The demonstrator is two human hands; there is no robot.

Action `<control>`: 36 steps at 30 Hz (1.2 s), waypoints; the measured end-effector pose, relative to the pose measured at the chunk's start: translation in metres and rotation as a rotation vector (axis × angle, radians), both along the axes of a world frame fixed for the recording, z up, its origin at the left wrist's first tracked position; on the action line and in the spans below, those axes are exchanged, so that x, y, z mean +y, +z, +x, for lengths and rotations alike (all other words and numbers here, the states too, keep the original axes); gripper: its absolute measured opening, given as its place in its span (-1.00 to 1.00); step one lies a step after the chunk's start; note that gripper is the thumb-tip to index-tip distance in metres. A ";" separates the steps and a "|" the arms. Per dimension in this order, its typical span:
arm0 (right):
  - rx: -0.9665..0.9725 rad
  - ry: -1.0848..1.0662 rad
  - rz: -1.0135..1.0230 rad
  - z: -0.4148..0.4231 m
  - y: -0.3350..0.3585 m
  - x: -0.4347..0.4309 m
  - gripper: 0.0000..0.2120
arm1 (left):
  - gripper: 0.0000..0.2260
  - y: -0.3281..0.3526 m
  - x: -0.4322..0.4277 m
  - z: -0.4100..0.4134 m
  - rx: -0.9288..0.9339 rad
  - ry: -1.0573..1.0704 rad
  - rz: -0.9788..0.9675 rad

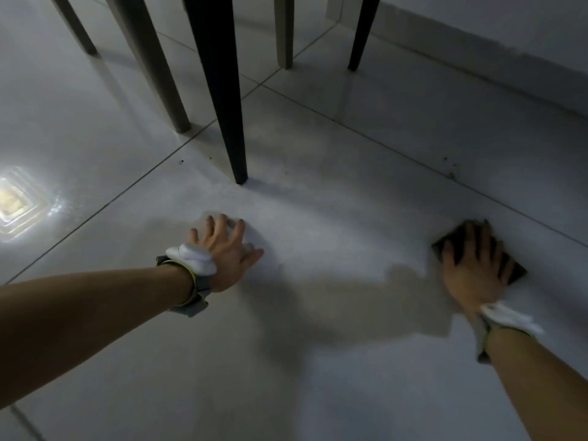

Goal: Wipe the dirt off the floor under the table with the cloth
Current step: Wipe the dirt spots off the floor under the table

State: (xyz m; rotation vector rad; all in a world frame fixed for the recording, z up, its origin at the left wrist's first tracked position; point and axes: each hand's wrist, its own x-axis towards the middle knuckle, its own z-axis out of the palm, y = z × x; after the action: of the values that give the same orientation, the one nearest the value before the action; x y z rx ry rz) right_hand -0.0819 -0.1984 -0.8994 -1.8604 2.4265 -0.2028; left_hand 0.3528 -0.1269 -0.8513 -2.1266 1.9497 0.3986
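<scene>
My right hand (pixel 474 268) lies flat with spread fingers on a dark cloth (pixel 515 272), pressing it to the pale tiled floor (pixel 318 313) at the right; it looks blurred. My left hand (pixel 226 246) rests flat on the floor with spread fingers, on top of something pale and whitish (pixel 251 232) that I cannot make out. Small dark specks of dirt (pixel 451 171) sit along the grout line near the wall, beyond the cloth. Two more specks (pixel 182 161) lie left of the black table leg (pixel 222 90).
Beige chair legs (pixel 152 65) stand at the back left and another beige leg (pixel 284 33) at the back centre. A second black leg (pixel 362 33) stands near the grey wall (pixel 493 43). A bright light reflection (pixel 16 202) glares on the floor at far left.
</scene>
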 end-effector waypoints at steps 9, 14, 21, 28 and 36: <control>0.030 -0.101 -0.057 0.020 0.003 0.051 -0.34 | -0.45 0.026 -0.004 -0.018 -0.088 -0.021 -0.065; 0.034 0.442 -0.007 0.123 0.010 0.075 -0.33 | -0.45 0.028 0.005 -0.016 -0.071 -0.043 -0.041; -0.092 1.203 -0.019 0.251 -0.001 0.139 -0.40 | -0.46 0.029 0.008 -0.021 -0.035 -0.103 -0.022; -0.168 1.359 -0.176 0.233 -0.004 0.091 -0.46 | -0.19 0.030 0.000 -0.020 -0.029 -0.130 -0.018; -0.029 0.946 -0.016 0.182 -0.002 -0.031 -0.37 | -0.14 0.023 -0.045 -0.066 -0.006 -0.165 -0.018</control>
State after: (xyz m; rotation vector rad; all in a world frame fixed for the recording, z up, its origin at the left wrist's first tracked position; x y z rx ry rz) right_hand 0.1000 -0.2297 -0.9012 -2.7058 1.2840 -0.1677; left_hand 0.2866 -0.1718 -0.8288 -1.9560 2.1134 0.3447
